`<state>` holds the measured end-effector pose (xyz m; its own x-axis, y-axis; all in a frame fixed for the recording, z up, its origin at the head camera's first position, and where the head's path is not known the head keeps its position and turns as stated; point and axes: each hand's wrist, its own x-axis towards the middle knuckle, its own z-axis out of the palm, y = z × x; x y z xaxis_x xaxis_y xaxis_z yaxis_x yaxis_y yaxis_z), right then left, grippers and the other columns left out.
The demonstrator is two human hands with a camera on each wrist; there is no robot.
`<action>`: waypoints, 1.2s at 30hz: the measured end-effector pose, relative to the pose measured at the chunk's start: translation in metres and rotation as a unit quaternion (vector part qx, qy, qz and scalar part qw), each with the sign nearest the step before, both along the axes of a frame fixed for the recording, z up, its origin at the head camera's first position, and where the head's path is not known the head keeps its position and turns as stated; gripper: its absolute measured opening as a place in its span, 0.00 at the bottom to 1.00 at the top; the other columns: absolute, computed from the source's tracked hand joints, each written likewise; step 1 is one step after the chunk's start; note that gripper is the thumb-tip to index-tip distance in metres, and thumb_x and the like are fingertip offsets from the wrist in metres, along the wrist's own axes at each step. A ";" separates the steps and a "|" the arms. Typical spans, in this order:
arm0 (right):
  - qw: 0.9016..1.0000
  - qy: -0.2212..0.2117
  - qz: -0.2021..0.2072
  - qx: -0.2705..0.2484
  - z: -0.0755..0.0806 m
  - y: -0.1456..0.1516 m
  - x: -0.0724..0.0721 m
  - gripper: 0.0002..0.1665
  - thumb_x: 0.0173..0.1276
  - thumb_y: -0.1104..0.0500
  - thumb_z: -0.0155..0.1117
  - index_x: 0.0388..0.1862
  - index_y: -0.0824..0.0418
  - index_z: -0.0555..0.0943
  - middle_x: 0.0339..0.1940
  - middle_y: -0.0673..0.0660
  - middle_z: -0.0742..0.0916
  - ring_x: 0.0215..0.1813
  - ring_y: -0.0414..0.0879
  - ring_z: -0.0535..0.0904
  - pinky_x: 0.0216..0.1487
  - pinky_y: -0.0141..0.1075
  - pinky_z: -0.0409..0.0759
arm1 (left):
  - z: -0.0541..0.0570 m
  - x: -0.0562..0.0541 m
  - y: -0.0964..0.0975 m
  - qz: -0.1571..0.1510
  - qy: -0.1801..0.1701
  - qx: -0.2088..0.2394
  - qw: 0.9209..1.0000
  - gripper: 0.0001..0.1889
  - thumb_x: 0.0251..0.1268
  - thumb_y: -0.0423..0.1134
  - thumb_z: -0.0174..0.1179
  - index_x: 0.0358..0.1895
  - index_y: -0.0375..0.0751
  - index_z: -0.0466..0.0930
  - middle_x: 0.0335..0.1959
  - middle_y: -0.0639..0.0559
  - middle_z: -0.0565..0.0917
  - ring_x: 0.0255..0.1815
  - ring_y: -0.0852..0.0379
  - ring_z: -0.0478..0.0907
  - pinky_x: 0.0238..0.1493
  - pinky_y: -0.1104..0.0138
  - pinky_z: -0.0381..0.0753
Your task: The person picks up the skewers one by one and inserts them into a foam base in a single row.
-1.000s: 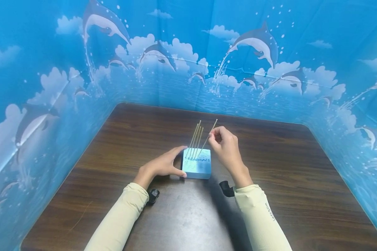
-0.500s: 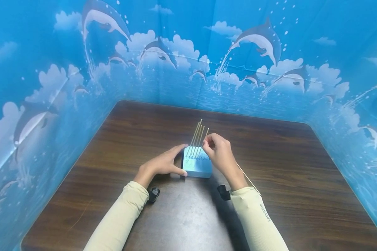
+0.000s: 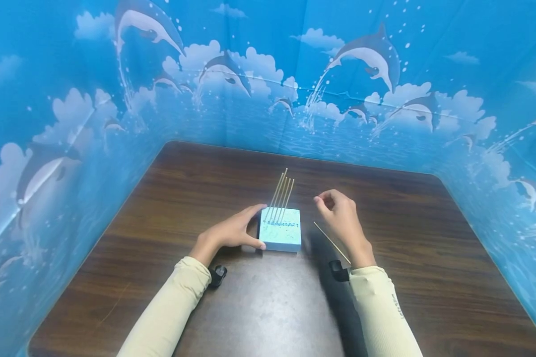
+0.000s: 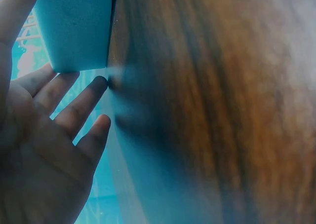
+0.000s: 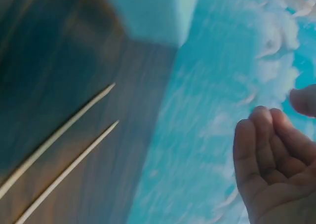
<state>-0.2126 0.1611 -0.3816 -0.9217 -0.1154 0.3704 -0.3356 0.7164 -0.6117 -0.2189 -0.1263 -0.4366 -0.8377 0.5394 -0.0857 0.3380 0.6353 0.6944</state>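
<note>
A pale blue foam block (image 3: 290, 239) with a row of dark holes sits on the table. Several thin wooden skewers (image 3: 287, 201) stand in its left part, leaning slightly. My left hand (image 3: 227, 230) holds the block from the left, thumb at the near corner and index finger at the far one. The left wrist view shows the lower fingers (image 4: 81, 108) spread beside its end. To the right of the block, my right hand (image 3: 343, 218) is raised with bent, relaxed fingers and nothing in them. Below it, two loose skewers (image 5: 59, 132) lie side by side, pointed ends towards the block.
The dark wooden table (image 3: 196, 183) has rounded far corners. A blue curtain (image 3: 250, 119) printed with dolphins surrounds its far edge and sides. Black wrist cameras (image 3: 338, 270) hang by both cuffs, the right one close to a loose skewer.
My right hand has pushed a skewer down into the block, let it go and drawn back to the right. The left hand has stayed on the block.
</note>
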 end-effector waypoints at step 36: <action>0.999 0.033 -0.041 -0.014 0.013 0.014 0.006 0.05 0.63 0.61 0.61 0.29 0.62 0.80 0.25 0.56 0.86 0.23 0.44 0.74 0.24 0.32 0.71 | -0.002 0.001 0.001 0.002 -0.003 -0.001 1.000 0.60 0.48 0.58 0.75 0.80 0.47 0.46 0.81 0.45 0.50 0.80 0.45 0.49 0.77 0.47 0.53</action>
